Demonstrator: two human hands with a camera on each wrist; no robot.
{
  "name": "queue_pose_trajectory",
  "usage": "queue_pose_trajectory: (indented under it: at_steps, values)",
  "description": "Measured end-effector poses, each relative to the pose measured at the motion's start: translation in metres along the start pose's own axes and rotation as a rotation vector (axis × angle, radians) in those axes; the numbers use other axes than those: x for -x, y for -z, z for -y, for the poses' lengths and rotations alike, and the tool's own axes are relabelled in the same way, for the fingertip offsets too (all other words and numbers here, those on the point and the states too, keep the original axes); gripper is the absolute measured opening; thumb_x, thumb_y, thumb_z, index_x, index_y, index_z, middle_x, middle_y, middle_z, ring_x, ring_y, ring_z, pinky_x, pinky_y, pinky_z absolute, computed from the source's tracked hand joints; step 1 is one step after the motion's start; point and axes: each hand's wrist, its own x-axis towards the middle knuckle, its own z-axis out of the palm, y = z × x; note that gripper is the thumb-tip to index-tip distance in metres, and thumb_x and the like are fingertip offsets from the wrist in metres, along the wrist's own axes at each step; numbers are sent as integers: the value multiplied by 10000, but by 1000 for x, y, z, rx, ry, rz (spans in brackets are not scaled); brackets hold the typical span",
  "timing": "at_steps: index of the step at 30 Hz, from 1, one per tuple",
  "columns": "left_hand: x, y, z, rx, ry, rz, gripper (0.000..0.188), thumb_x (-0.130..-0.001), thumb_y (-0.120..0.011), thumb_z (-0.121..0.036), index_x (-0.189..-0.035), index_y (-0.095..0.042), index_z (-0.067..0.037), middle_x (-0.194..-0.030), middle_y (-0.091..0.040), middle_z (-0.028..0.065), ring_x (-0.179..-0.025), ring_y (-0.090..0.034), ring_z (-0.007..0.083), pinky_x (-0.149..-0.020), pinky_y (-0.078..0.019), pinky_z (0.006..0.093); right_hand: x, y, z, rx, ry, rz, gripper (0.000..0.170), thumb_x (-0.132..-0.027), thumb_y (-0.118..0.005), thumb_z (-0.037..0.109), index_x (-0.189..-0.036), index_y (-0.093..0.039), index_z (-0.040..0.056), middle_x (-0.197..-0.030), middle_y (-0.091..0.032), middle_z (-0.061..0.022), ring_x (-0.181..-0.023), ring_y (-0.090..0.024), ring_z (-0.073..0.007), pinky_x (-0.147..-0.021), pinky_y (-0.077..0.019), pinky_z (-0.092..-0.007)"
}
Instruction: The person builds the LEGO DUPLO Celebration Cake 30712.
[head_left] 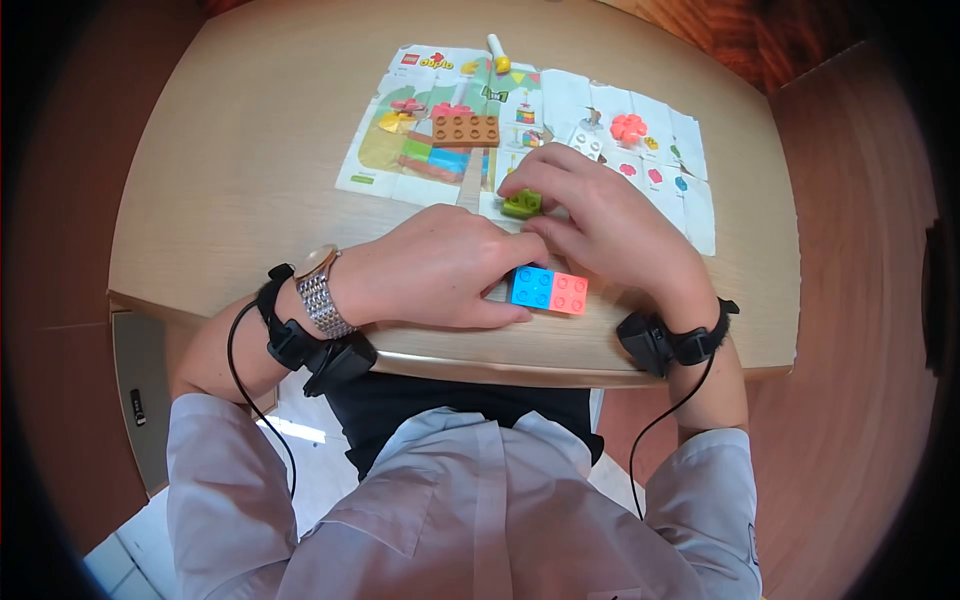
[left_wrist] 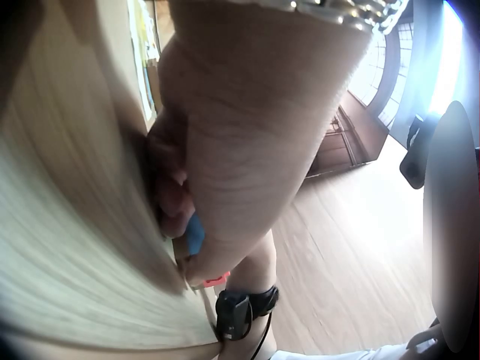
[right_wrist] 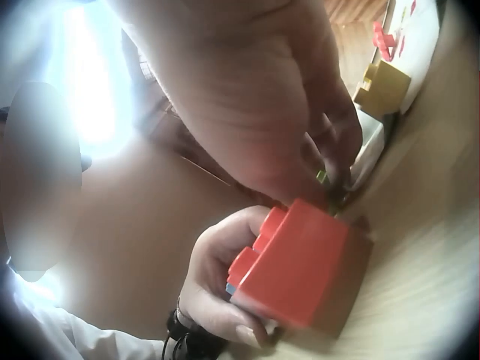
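Observation:
My left hand (head_left: 440, 265) rests low over the table, thumb and fingers gripping a blue toy brick (head_left: 532, 286). A coral-red brick (head_left: 569, 293) sits flush against the blue one's right side, studs up. In the right wrist view this red brick (right_wrist: 300, 270) fills the foreground, the left hand (right_wrist: 217, 277) curled behind it. Just beyond, my right hand (head_left: 610, 220) bends over a lime-green brick (head_left: 521, 204), pinching it with its fingertips. Only a sliver of the green brick (right_wrist: 322, 178) shows in the right wrist view.
A creased picture sheet (head_left: 365, 165) lies across the far side of the table. On it are a brown eight-stud brick (head_left: 466, 131), a white brick (head_left: 584, 145), a coral flower piece (head_left: 629, 129) and a white-and-yellow stick (head_left: 498, 55). The right wrist view shows a yellow brick (right_wrist: 382, 88).

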Motion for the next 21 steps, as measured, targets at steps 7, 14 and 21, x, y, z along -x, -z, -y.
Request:
queue_pose_trajectory:
  at_steps: [7, 14, 21]
  values:
    - [-1, 1, 1, 26, 0, -13, 305, -891, -806, -316, -1115, -702, -138, -663, -640, 31, -611, -664, 277, -571, -490, 407, 8, 7, 6, 69, -49, -41, 322, -867, -788, 128, -1185, -751, 90, -1155, -665, -122, -1004, -696, -359, -859, -572, -453]
    - [-2, 2, 0, 16, 35, 42, 300, -897, -802, -306, -1126, -698, -142, -659, -631, 23, -610, -665, 265, -567, -485, 403, 10, 15, 12, 156, -193, -205, 406, -828, -865, 301, -1127, -769, 43, -1113, -683, -130, -995, -693, -346, -828, -567, -441]
    - [-2, 3, 0, 17, 36, 35, 300, -896, -806, -308, -1122, -698, -142, -660, -632, 25, -608, -663, 260, -566, -482, 400, 7, 18, 7, 108, -321, -177, 309, -898, -799, 268, -1088, -791, 24, -1106, -715, -151, -1009, -686, -357, -826, -563, -436]
